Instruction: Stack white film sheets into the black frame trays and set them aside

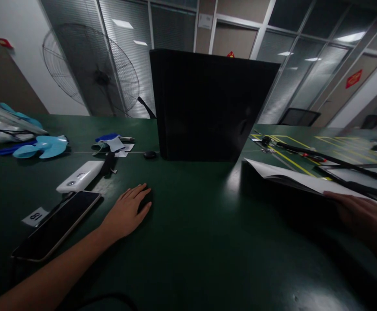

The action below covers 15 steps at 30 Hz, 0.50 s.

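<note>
Head view, nearest first: the person's left forearm runs up from the lower left corner, and the left hand (126,212) lies palm down on the dark green worktop (207,250). Its fingers (140,191) are released, spread flat and holding nothing. Just left of that hand lies a dark phone (56,229), screen up, with a small white label (35,216) beside its far corner.

At the right edge, the right hand (368,220) rests on the near edge of a white sheet (301,180) that tops a dark stack. Its fingers stretch out along the sheet, but the frame is too dim to tell whether they grip it.

Farther back on the left sit a white power bank (80,176), a small black round piece (150,154) and light blue fan blades (42,147). A tall black box (207,106) stands upright at the middle of the worktop. Behind it, a large wire-guard fan (91,71) stands against the blinds.
</note>
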Tool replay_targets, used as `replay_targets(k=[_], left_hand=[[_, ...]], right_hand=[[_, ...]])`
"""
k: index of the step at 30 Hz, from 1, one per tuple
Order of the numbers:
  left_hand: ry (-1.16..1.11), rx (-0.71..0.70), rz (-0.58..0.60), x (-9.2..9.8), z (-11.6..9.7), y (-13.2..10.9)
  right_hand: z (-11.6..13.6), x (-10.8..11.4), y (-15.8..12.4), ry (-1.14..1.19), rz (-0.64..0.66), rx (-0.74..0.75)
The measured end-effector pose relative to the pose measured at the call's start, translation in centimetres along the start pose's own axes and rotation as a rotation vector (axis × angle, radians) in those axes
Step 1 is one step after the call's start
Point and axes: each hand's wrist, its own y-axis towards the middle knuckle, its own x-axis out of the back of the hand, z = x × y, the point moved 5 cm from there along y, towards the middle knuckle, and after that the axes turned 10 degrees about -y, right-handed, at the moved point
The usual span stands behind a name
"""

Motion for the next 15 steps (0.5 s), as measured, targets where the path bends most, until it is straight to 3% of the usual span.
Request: replay_targets(k=[3,7,10,15], left_hand=[[0.002,-0.004,0.001,-0.1,0.0,0.1],[0.007,-0.023,-0.006,0.1,-0.3,0.1],[0.012,-0.020,-0.010,0.1,-0.3,0.0],[0.006,-0.018,-0.004,-0.1,0.0,0.0]], right_hand=[[-1.8,-3.8,0.2,-0.109,0.106,0.200],[-2.1,-7.3,1.6,-0.179,0.297,0.108],[-0.7,-8.4,3.0,-0.218,0.420,0.035],[0.5,-8.3,5.4,-0.288,0.395,-0.048]])
